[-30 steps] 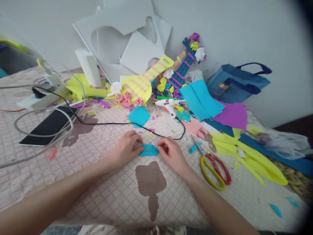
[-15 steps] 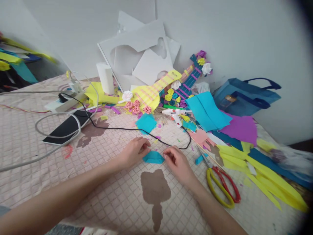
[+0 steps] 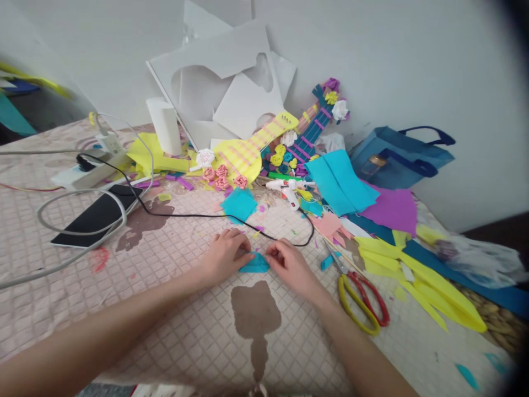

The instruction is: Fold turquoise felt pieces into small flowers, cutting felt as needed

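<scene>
A small folded piece of blue felt (image 3: 255,264) lies on the pink quilted cloth (image 3: 173,309) in front of me. My left hand (image 3: 225,255) pinches its left end with fingers curled. My right hand (image 3: 287,263) pinches its right end, fingers pressed together. Both hands rest on the cloth and nearly meet over the piece. A black cable (image 3: 206,216) runs just beyond my fingers.
Yellow-and-red scissors (image 3: 361,298) lie right of my right hand. A white glue gun (image 3: 287,190), yellow and blue felt guitars (image 3: 248,154), felt sheets (image 3: 339,179), a blue bag (image 3: 397,154), a phone (image 3: 97,215) and a power strip (image 3: 88,171) crowd the back.
My hands have drawn closer together over the blue felt piece, so less of it shows. The view has shifted slightly.
</scene>
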Motion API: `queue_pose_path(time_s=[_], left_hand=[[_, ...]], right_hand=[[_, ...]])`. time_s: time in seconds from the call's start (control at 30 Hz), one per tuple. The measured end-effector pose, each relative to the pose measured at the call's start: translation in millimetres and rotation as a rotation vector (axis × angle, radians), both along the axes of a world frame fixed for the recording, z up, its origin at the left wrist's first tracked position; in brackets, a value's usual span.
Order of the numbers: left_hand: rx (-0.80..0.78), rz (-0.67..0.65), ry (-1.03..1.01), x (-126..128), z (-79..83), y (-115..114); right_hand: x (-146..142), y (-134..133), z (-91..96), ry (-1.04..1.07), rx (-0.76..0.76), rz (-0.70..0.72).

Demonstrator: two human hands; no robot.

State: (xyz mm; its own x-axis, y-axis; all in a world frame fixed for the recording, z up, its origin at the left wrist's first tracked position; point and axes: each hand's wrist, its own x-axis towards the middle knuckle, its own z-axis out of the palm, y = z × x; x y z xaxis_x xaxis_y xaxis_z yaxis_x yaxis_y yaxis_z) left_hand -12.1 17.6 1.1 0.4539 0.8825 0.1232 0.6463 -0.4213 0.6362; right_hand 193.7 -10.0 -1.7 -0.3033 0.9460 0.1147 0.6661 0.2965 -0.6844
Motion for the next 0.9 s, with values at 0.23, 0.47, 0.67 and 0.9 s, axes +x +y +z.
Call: queue_pose_path(time_s=[0.23, 0.47, 0.67, 0.9], left_hand=[[-0.075, 0.024, -0.104, 0.7, -0.1, -0.1], [-0.395, -0.060, -0.463, -7.7, 1.3, 3.2], [-0.468, -0.215, -0.496, -5.9, 6.7, 2.7], [-0.589, -0.032, -0.580, 5.3, 7.5, 0.1]], right_hand=[[0.0, -3.2, -1.2, 0.036, -0.014, -0.013], [-2.8, 0.0, 4.0, 0.476, -0.274, -0.087], [-4.6, 0.0, 7.2, 0.579, -0.367, 0.023], [-15.8, -5.8, 12.3, 0.700, -0.512, -0.030]])
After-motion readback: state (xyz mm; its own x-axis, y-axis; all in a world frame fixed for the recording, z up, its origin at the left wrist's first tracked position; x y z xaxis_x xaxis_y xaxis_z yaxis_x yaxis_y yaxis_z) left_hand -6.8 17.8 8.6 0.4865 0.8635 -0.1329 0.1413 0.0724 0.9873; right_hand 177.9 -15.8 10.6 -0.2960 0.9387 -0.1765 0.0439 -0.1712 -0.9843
